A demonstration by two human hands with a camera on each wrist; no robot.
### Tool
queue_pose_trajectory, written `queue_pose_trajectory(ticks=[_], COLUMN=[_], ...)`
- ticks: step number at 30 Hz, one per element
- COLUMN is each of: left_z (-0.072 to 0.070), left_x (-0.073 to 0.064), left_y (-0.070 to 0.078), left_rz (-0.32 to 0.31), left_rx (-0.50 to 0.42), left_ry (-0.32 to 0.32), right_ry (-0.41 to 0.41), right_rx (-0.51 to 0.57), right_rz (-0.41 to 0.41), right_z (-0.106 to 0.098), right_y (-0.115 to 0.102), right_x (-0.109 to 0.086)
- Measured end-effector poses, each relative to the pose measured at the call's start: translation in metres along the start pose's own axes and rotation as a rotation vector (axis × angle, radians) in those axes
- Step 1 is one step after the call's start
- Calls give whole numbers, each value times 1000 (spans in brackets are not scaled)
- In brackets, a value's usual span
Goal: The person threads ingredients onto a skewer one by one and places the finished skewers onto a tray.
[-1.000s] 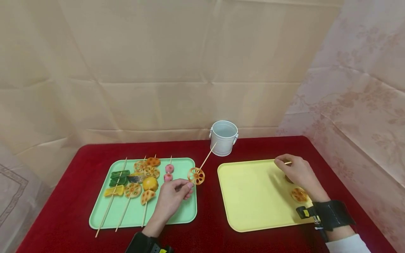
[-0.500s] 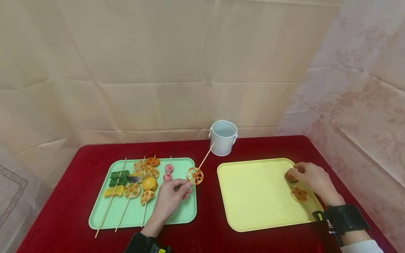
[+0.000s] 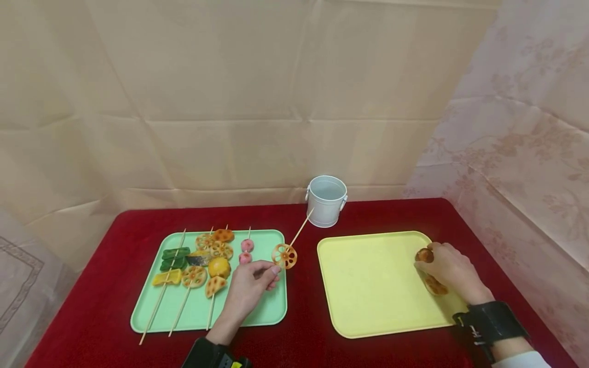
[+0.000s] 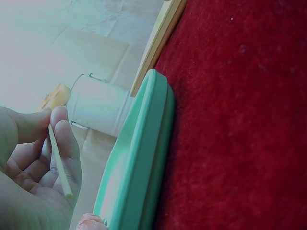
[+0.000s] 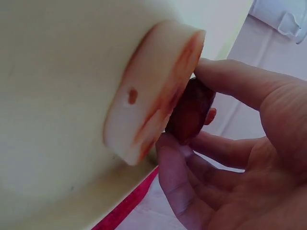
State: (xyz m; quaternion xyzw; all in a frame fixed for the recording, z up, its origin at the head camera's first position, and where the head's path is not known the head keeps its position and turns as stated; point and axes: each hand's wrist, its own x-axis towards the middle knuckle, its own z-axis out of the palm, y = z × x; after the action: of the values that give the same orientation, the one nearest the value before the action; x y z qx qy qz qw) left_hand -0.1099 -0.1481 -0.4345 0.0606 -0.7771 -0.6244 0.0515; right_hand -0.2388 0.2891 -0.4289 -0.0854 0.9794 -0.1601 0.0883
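Observation:
In the head view my left hand [image 3: 253, 283] pinches a wooden skewer between thumb and fingertips, over the right side of the green tray [image 3: 172, 324]. A lotus root slice [image 3: 284, 256] is threaded on this skewer [image 4: 59, 160], whose far end slants up toward the white bucket. On the yellow tray's right side, my right hand [image 3: 453, 273] pinches a dark brown round food piece [image 5: 189, 112] between thumb and fingers. A second lotus root slice [image 5: 156, 91] lies right beside it, partly covered by the hand in the head view.
Several loaded skewers lie on the green tray, with green and yellow pieces, lotus slices and pink balls [image 3: 247, 245]. The white bucket [image 3: 324, 207] stands at the table's back edge. The yellow tray [image 3: 368, 286] lies right of the green one, on red cloth [image 3: 303, 332].
My right hand has moved down and right from the tray's far edge, then its fingers came round the brown piece. The left hand still holds the skewer in nearly the same place.

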Motion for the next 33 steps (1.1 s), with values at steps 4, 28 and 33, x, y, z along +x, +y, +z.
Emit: queue_pose_trajectory(ticks=[4, 28, 33], left_z=[0, -2, -2], left_x=[0, -1, -2], left_y=[0, 0, 1], left_rz=[-3, 11, 14], left_rx=[-10, 6, 13], left_ry=[-3, -8, -16], right_ry=[63, -112, -163], right_rx=[26, 1073, 1265], right_rz=[-24, -240, -267], right_z=[-4, 7, 17], right_y=[-5, -120, -140], right_x=[-3, 8, 15])
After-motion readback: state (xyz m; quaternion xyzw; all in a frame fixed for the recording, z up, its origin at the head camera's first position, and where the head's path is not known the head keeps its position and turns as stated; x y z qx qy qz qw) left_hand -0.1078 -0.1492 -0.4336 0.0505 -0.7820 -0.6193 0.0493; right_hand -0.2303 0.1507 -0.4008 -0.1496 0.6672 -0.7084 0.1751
